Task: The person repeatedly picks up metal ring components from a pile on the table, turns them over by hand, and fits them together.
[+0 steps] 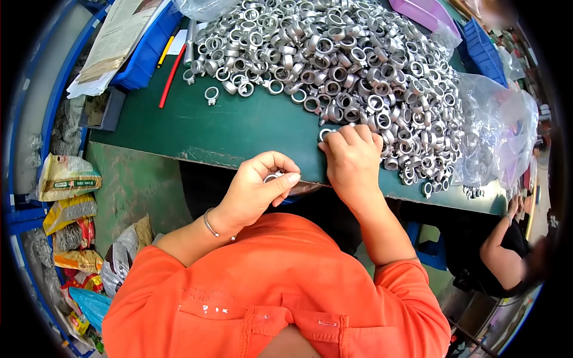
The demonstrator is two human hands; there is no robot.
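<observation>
My left hand (256, 186) is just off the table's front edge, its thumb and fingers pinched around a small silvery metal ring (272, 177); the fingers cover most of it. Over the table, my right hand (353, 160) rests at the front of the heap with curled fingers. A second metal ring (324, 135) peeks out at its thumb and fingertips. Beyond that hand spreads a large heap of metal rings (334, 53), many with a small lug on the side. One loose ring (212, 95) lies apart on the left.
The green table (191, 125) has a worn front edge. Red pen (172, 74), yellow pen (166, 52) and a blue bin (146, 53) with papers are on the left. Clear plastic bags (495, 125) lie on the right, where another person's arm (504, 247) shows. Sacks (70, 179) stand at lower left.
</observation>
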